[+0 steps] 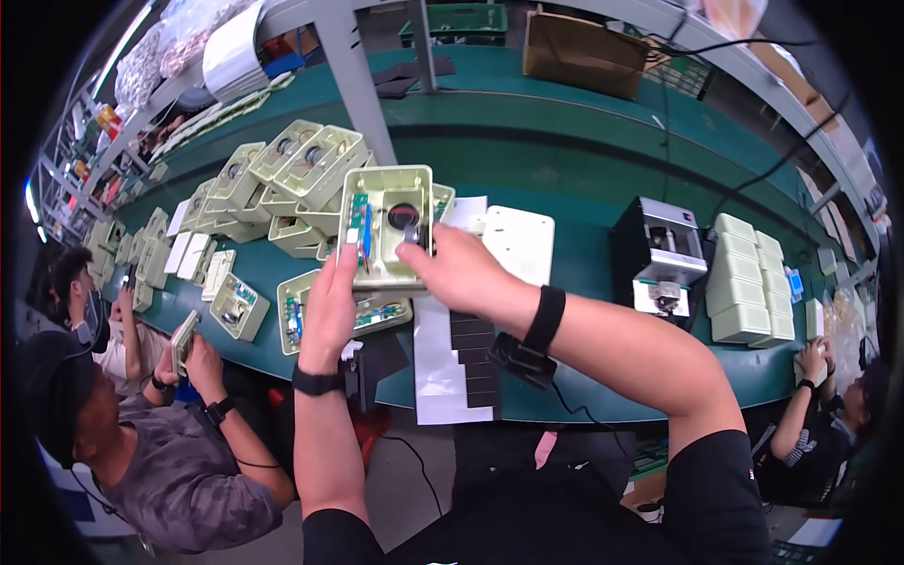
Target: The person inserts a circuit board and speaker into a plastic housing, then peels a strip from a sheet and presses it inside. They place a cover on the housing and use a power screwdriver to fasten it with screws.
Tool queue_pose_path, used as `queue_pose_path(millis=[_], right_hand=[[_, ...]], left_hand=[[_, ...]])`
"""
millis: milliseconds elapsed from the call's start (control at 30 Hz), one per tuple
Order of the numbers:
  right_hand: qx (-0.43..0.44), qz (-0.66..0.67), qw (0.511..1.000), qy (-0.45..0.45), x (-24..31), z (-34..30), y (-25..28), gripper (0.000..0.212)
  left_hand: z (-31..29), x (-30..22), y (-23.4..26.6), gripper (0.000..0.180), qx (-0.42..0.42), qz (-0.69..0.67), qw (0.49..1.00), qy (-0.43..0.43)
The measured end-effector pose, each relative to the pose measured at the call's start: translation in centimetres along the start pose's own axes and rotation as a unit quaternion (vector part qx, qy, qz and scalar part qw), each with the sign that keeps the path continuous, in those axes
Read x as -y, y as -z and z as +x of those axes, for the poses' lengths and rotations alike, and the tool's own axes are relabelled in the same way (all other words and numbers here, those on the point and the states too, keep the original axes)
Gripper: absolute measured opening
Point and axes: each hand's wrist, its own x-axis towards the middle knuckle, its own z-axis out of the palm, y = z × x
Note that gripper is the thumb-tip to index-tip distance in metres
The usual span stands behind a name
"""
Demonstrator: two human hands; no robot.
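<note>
A cream plastic housing (pixel 384 270), open side up, is held over the bench in front of me. Inside it are a green circuit board (pixel 358 215), blue wiring and a dark round part (pixel 403 217). My left hand (pixel 330 301) grips the housing at its lower left edge. My right hand (pixel 460 268) wraps round its right side, the thumb reaching inside beside a small dark part; whether it pinches that part I cannot tell. Below, more open housings with boards (pixel 294 315) lie on the bench. A pale flat cover (pixel 520 240) lies to the right.
Stacked cream housings (pixel 315 165) fill the left of the green bench (pixel 574 348). A sheet with dark strips (pixel 438 377) lies near the front edge. A black and silver machine (pixel 664 250) and stacked cream cases (pixel 742 282) stand right. Co-workers sit on both sides.
</note>
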Motion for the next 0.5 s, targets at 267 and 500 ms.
queue_pose_path(millis=[267, 500], right_hand=[[0.159, -0.048, 0.984, -0.06, 2.0, 1.6, -7.3, 0.058], [0.117, -0.018, 0.991, -0.06, 1.4, 3.3, -9.0, 0.065]], left_hand=[[-3.6, 7.3, 5.8, 0.057, -0.091, -0.061, 0.986, 0.126], [-0.7, 12.3, 7.1, 0.048, -0.149, -0.093, 0.979, 0.1]])
